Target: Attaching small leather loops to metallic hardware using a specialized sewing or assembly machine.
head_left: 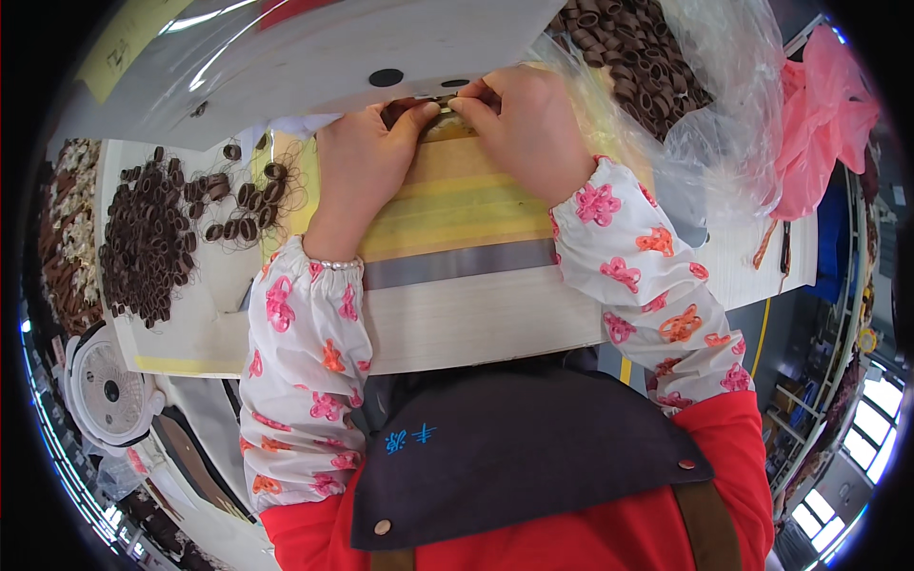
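Below the white body of what looks like a sewing machine (pixel 286 81), my two hands meet at the machine's near edge. My left hand (pixel 362 167) has its thumb and fingers pinched together around a small piece, mostly hidden by the fingertips. From the other side, my right hand (pixel 528 124) pinches at the same spot, thumb tips almost touching. To the left lies a heap of small dark brown loops (pixel 148 243), with loose threads among those nearer my left hand. Another pile of brown loops (pixel 638 62) sits beyond my right hand.
Clear plastic sheeting (pixel 728 124) surrounds the right pile, and a pink plastic bag (pixel 824 119) hangs beside it. Yellow tape strips (pixel 457 205) cross the pale tabletop (pixel 476 328). A round white fan (pixel 109 390) stands left of the table.
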The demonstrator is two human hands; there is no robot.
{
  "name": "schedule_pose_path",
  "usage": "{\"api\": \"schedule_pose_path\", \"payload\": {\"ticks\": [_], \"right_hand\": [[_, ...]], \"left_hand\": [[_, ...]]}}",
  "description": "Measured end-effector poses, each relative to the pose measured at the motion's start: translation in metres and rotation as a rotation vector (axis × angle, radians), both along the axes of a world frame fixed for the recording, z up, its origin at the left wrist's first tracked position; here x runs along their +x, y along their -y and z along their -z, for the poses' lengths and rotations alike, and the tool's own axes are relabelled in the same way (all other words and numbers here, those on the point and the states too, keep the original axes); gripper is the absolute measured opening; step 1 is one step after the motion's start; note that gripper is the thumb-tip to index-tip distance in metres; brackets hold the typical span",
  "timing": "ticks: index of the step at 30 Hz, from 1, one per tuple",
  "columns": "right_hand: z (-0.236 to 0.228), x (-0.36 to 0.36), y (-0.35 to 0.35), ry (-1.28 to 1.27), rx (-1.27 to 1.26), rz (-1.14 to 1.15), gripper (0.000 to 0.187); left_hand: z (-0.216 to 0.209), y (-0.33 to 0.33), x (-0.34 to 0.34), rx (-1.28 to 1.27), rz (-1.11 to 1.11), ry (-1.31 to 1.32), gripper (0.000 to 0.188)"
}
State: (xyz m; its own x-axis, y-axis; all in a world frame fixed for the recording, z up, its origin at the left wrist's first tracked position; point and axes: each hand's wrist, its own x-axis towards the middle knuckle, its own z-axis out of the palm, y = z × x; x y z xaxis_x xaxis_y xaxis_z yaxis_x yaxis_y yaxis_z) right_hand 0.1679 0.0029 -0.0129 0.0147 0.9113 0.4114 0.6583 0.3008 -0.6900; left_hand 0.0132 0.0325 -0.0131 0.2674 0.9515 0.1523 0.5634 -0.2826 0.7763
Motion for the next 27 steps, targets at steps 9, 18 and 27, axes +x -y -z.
{"api": "schedule_pose_path", "payload": {"ticks": [9, 18, 27], "right_hand": [[-0.002, 0.002, -0.005, 0.087, 0.01, -0.01, 0.014], [0.0, 0.004, -0.006, 0.082, 0.013, -0.024, 0.015], [0.006, 0.006, -0.007, 0.082, 0.018, -0.024, 0.011]], "left_hand": [[0.004, -0.003, -0.007, -0.097, -0.06, -0.027, 0.029], [0.009, -0.005, -0.007, -0.039, -0.045, 0.03, 0.028], [-0.001, -0.001, -0.003, 0.056, 0.006, -0.029, 0.031]]}}
